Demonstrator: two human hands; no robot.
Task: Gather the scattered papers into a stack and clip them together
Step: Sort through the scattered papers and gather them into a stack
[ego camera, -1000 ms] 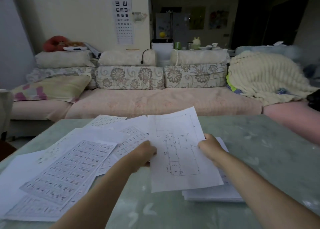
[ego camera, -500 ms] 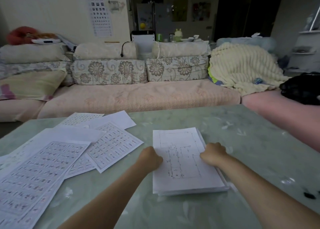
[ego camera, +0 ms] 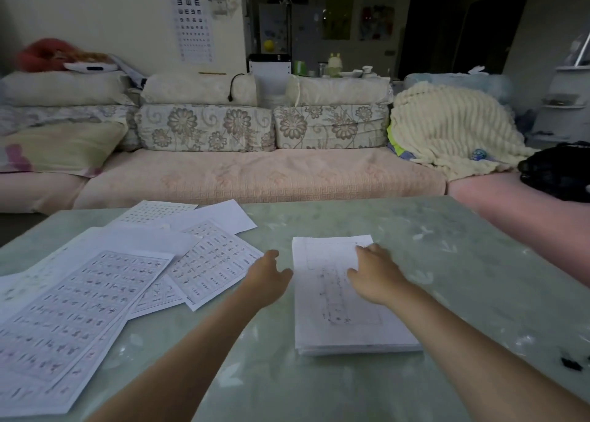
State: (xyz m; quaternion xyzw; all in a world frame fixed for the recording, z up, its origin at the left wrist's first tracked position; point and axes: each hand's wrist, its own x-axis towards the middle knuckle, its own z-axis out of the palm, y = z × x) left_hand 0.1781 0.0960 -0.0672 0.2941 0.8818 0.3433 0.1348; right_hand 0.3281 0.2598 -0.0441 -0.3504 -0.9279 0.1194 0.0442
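A neat stack of white printed papers [ego camera: 335,326] lies centre-right on the pale green marbled surface [ego camera: 463,262]. The right hand [ego camera: 375,271] rests on it, grip apart, fingers flat. The left hand [ego camera: 268,276], grip apart and holding nothing, sits just beside the scattered white character sheets [ego camera: 79,310] at left. These overlap, so dragging one could pull its neighbours off the surface's edge. A push from the right hand could skew the stack.

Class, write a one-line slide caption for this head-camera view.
Right hand rests on the paper stack while the left hand hovers open beside scattered sheets on the green table.
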